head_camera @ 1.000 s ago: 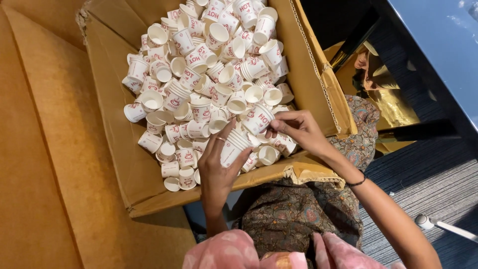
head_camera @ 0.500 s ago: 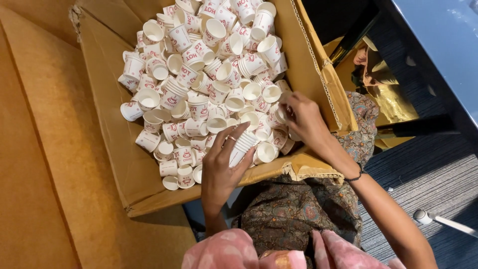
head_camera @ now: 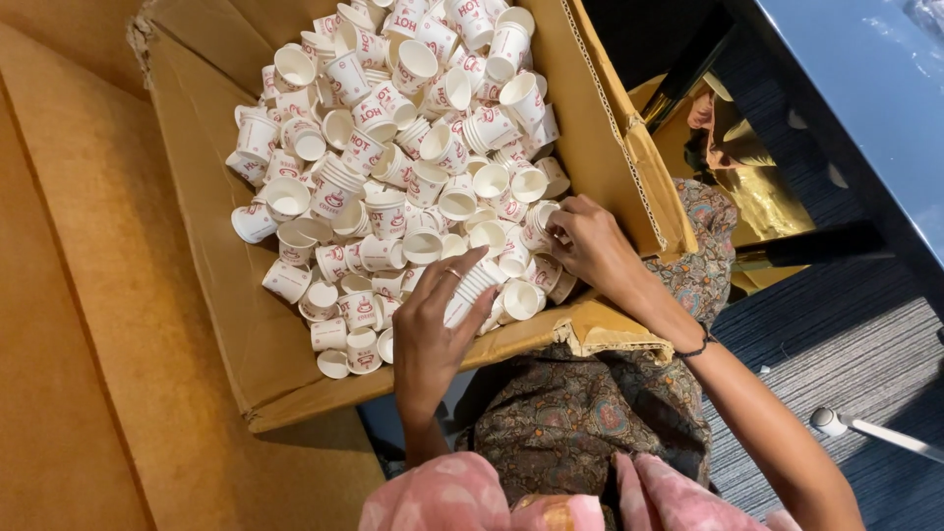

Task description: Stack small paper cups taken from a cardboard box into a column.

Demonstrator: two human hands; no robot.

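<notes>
Cups [head_camera: 393, 147] mostly lie loose in the box [head_camera: 211, 285]; our left hand [head_camera: 433, 334] grips one short stack [head_camera: 470, 293], right hand [head_camera: 590, 246] pinches a cup.

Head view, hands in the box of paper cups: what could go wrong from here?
1. The left hand holds a stack of cups at a slant; a loose grip might let it slide apart.
2. The right hand reaches among loose cups lying every way; pressing down could crush some.
3. The cardboard box has a torn near edge, so cups could spill towards the lap.
</notes>
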